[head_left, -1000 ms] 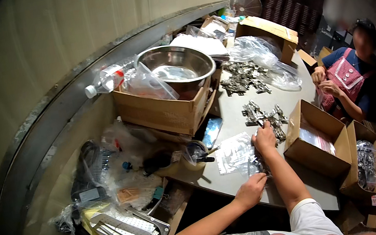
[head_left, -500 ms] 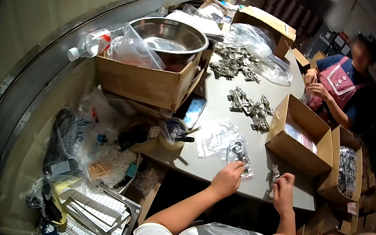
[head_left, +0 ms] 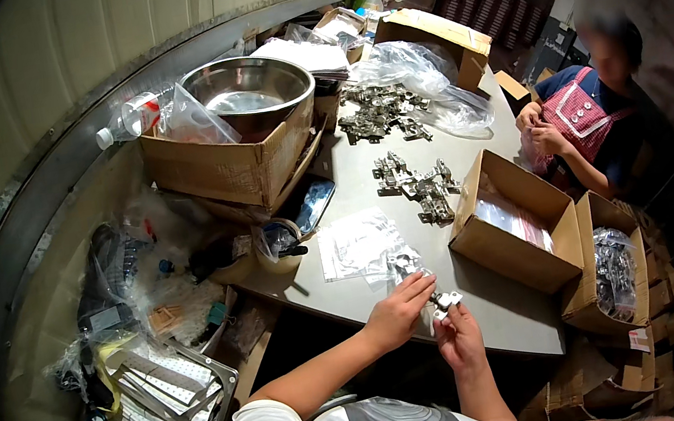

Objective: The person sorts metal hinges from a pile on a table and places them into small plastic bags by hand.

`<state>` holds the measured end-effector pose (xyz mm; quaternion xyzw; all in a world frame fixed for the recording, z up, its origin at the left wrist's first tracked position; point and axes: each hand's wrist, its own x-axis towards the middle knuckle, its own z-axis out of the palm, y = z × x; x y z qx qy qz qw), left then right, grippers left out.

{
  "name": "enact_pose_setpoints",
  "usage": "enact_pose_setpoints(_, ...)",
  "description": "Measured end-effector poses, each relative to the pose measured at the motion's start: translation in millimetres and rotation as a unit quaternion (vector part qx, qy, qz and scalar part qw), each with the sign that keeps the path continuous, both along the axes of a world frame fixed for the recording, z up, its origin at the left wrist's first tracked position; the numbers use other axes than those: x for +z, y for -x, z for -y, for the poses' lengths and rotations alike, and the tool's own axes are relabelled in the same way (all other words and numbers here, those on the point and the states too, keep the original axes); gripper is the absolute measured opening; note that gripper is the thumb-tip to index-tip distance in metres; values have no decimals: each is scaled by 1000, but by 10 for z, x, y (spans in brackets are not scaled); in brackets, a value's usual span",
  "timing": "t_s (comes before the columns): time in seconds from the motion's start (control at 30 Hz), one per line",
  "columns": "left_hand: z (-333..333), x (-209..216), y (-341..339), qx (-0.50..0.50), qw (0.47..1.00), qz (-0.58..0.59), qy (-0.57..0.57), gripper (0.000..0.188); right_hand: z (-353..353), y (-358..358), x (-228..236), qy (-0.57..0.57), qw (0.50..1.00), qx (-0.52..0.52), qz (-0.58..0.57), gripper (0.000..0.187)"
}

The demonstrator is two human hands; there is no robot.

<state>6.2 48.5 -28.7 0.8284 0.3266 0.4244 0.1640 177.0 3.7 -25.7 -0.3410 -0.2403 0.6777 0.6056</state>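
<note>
Counter (head_left: 499,308) carries a clear bag (head_left: 403,264): likely light, limp, slippery; best held by an edge. Left hand (head_left: 399,315) hides its near end; cannot tell whether those fingers grip. Metal hinge (head_left: 445,302), pinched in right hand's (head_left: 460,337) fingers: probably stiff, dense; hold by plate. Underside hidden.

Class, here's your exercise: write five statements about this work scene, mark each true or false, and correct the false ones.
1. The right hand holds a metal part. True.
2. The plastic bottle stands upright. False: the plastic bottle lies on its side.
3. More metal pieces lie loose on the table. True.
4. The left hand is inside the steel basin. False: the left hand is near the metal part.
5. The co-worker's apron is red-patterned. True.
</note>
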Motion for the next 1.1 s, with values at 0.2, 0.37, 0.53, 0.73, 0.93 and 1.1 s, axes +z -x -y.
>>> enact_pose_setpoints(0.2, 52, 130, -32, 0, 1000, 13, -1, 54, -24, 145, -83, -275, 666, -118, 684, 12)
enact_pose_setpoints(0.37, 223, 52, 24, -61, 997, 25, 37, 53, -87, -32, -241, -419, 413, -210, 781, 20)
enact_pose_setpoints(0.53, 467, -55, -35, -28, 999, -1, 42, 55, -197, 42, -269, -376, 315, -215, 845, 23)
enact_pose_setpoints(0.73, 245, 112, 452, 54, 993, -109, -12, 14, -109, -143, 118, -374, 401, -49, 835, 25)
enact_pose_setpoints(0.93, -160, 880, 610, -42, 998, 20, -52, 20, -300, -180, 804, -420, 565, -63, 707, 10)
enact_pose_setpoints(1.1, -99, 900, 230, -130, 913, 304, 237, 33, -162, -282, 1335, -394, 670, 3, 629, 23)
